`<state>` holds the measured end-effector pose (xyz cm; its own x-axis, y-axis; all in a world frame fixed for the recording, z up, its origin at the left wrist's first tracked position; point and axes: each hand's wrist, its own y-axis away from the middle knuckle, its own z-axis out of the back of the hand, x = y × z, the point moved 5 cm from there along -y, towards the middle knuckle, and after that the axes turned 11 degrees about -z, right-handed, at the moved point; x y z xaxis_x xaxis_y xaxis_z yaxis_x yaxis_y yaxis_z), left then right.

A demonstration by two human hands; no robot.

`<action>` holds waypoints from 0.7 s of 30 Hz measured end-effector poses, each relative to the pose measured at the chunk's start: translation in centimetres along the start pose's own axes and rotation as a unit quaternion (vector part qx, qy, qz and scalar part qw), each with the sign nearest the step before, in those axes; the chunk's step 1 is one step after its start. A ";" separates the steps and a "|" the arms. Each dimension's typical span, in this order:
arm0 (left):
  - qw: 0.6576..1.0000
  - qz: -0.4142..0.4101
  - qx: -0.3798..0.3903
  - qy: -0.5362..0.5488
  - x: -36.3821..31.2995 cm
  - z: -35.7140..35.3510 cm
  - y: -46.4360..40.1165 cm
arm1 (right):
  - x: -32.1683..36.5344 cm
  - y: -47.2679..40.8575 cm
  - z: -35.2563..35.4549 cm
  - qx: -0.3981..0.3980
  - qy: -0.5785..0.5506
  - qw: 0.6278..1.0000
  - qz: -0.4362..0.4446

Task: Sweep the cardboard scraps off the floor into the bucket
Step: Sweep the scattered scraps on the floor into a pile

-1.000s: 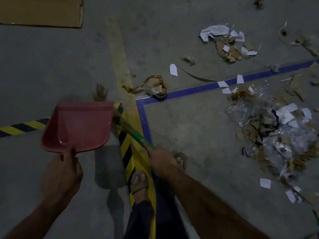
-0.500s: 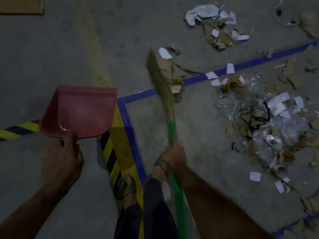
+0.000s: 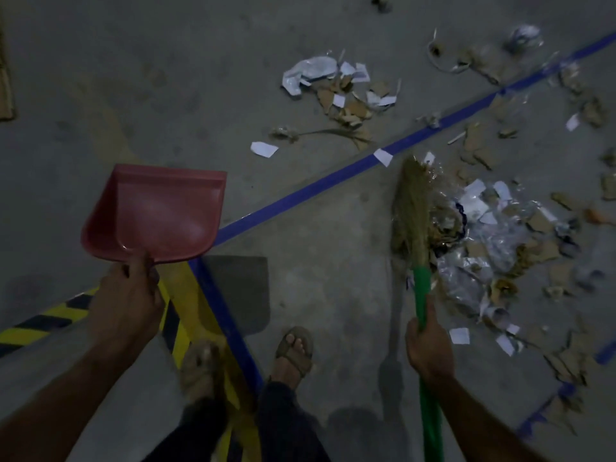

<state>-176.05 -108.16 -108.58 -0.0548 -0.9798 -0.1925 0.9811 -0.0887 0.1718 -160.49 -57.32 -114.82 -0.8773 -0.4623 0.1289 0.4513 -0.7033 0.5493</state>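
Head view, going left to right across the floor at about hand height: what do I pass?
Black-and-yellow hazard stripe → left hand holding the red dustpan → blue tape line → sandalled foot → right hand gripping the green broom handle → white paper scrap.

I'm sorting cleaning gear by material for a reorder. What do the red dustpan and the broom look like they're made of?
Red dustpan: probably moulded plastic, smooth and slightly glossy, with soft highlights on its curved walls.
Broom: the head looks like bundled dry grass or straw, tan, matte and frayed at the tip; the green handle appears to be smooth plastic or a plastic-coated tube, though the dim light leaves that open.
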 end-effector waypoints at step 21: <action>0.998 0.010 0.043 -0.049 17.3 8.6 -8.0 | 28.9 22.6 -19.5 0.226 0.310 0.881 0.278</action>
<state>-186.42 -125.94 -104.96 -0.0573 -0.9940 -0.0928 0.9629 -0.0796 0.2577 -172.46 -97.12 -114.72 -0.2202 -0.9720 0.0822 0.5490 -0.0538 0.8341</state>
